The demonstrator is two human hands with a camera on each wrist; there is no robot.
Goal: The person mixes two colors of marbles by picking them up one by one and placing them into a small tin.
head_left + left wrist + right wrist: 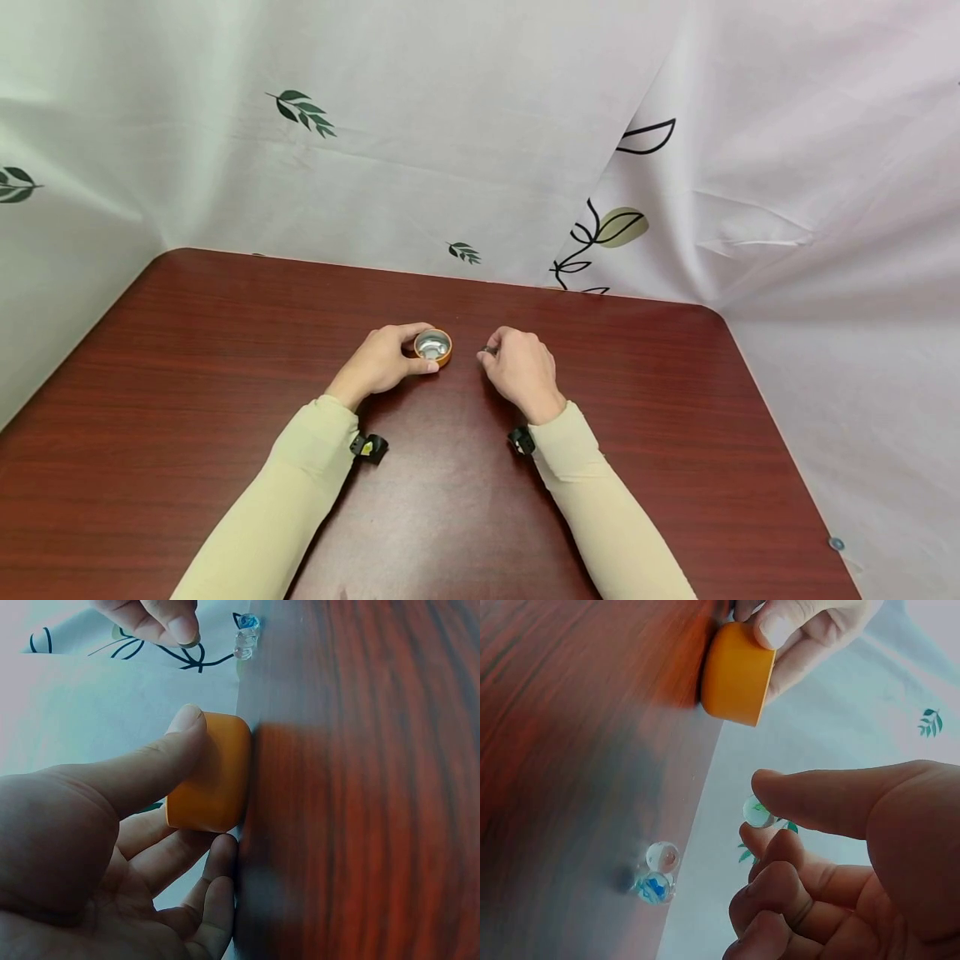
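My left hand (378, 360) holds a small orange cup (217, 776) with a shiny silver inside, thumb on one side and fingers on the other. The cup stands upright on the table, its mouth facing up in the head view. To the right of it, raised off the table, my right hand (523, 367) pinches a clear glass marble (756, 813) with a hint of green between thumb and index finger. A clear marble (662, 856) and a marble with blue swirls (652, 888) lie close together on the table near the right hand.
The reddish-brown wooden table (225, 358) has rounded far corners. A white curtain (450, 150) with leaf prints hangs along its back and sides. Each sleeve has a black wrist strap (371, 447) near the cuff.
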